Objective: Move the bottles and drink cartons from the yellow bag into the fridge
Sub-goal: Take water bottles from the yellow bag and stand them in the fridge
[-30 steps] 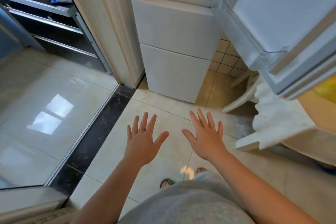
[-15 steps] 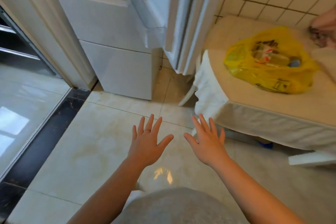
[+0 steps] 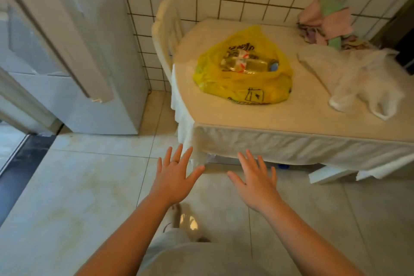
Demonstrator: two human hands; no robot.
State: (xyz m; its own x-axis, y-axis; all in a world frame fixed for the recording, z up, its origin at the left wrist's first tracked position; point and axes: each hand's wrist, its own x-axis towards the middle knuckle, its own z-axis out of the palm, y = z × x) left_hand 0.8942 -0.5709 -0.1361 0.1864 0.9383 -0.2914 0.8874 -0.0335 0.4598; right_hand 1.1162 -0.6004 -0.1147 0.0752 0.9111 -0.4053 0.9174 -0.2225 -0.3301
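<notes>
A yellow plastic bag (image 3: 244, 83) lies on a cloth-covered table (image 3: 291, 123) at the right. Through its open top shows a clear bottle (image 3: 246, 64) with a red and white label, lying on its side. The white fridge (image 3: 98, 96) stands at the left with its door (image 3: 67, 36) swung open toward me. My left hand (image 3: 174, 177) and my right hand (image 3: 255, 181) are held out flat over the floor, fingers spread, both empty, just short of the table's near edge.
A white chair (image 3: 164, 29) stands between the fridge and the table against the tiled wall. A white plastic bag (image 3: 363, 83) and bunched pink and green cloths (image 3: 327, 20) lie on the table's right part. A dark floor strip (image 3: 22, 163) runs at the left.
The view has swung right, from the fridge front and floor to the table with the yellow bag. Both hands stay spread and empty in front of me.
</notes>
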